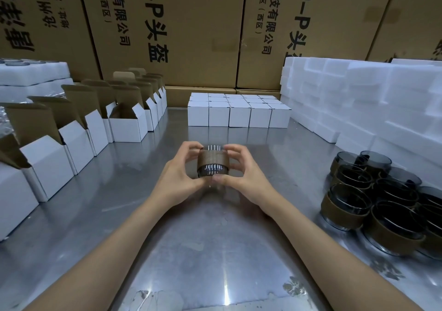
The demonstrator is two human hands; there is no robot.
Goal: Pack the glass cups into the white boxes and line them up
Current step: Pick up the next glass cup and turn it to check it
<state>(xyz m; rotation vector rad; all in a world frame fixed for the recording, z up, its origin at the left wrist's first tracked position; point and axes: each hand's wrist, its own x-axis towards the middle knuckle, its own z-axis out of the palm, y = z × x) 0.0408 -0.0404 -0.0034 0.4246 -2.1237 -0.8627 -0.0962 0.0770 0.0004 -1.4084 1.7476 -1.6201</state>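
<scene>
Steel tabletop (191,251) carrying everything. Open white boxes (79,141) lining left edge; closed white boxes (239,113) sitting in rows at far edge; glass cups (373,203) clustering at right edge. Left hand (178,179) and right hand (241,179) both curling around one glass cup (212,163), holding it at tabletop middle.

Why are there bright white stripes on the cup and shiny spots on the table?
Head view: ceiling lights glare off the glass cup held by both hands, left hand and right hand, making the stripes; the metal table mirrors the same light as streaks near the bottom edge; the wide lens bends the cardboard cartons outward.
</scene>
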